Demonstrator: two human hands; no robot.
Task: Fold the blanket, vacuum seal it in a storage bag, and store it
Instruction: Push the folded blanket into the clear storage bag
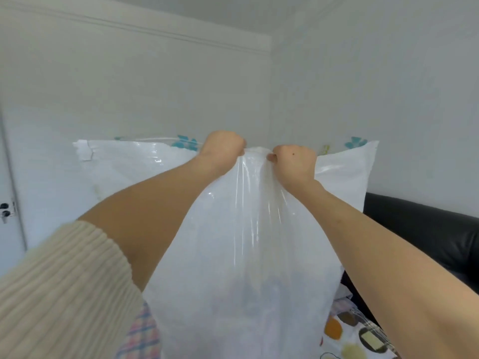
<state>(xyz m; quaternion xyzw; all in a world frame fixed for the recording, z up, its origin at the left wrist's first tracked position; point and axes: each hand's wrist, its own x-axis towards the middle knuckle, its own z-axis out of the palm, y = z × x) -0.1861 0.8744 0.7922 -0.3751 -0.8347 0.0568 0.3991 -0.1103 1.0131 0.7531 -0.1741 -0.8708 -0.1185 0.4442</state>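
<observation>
Storage bag point(246, 255) hangs in the air above the patterned bedding point(363, 338); left hand point(223, 146) and right hand point(294, 161) both grip its bunched top edge, fingers curled tight; slick plastic plus hanging weight, so I reckon it could slip or tear.

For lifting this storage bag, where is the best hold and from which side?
Probably near the top edge, mid-width, from the near side: the storage bag stands upright and its slack film bunches there, giving folds to pinch. Left hand and right hand grip that gather.
</observation>
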